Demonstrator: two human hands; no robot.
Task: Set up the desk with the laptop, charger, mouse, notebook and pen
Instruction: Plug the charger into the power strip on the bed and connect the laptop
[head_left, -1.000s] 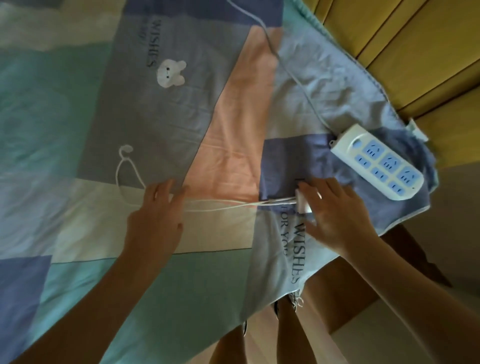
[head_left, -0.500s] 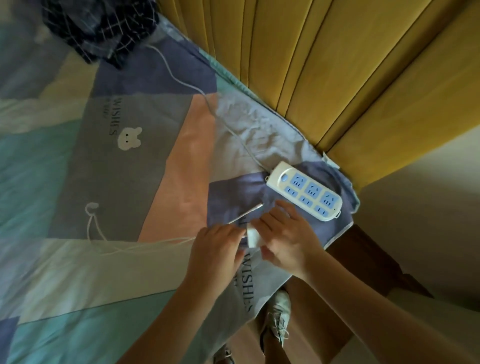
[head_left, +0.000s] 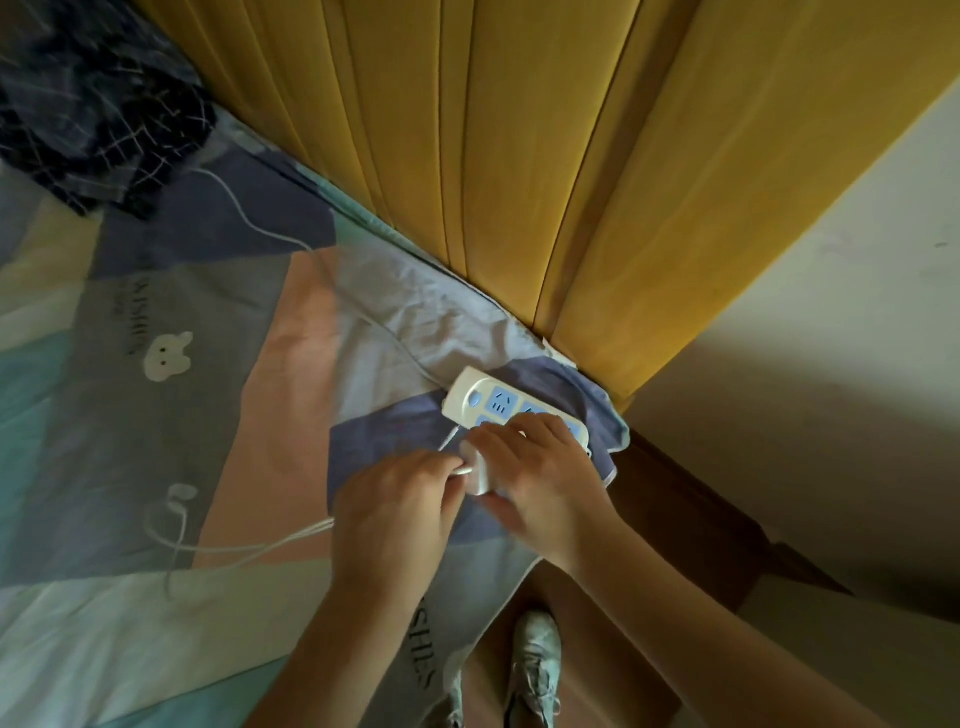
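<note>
1 charger (head_left: 480, 470), 2 hands, 1 pwr strip (head_left: 498, 402)

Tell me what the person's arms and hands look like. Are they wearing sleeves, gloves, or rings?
Both arms are bare all the way to the picture's bottom edge; no sleeves show. The left hand and the right hand wear no gloves, and I can see no rings, watch or bracelet, though the picture is slightly blurred. Far below, the person's pale lace-up shoes show on the floor.

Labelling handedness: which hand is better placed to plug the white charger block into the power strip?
Likely right: the right hand grips the white charger block beside the white-and-blue power strip; the left hand holds the cable.
</note>
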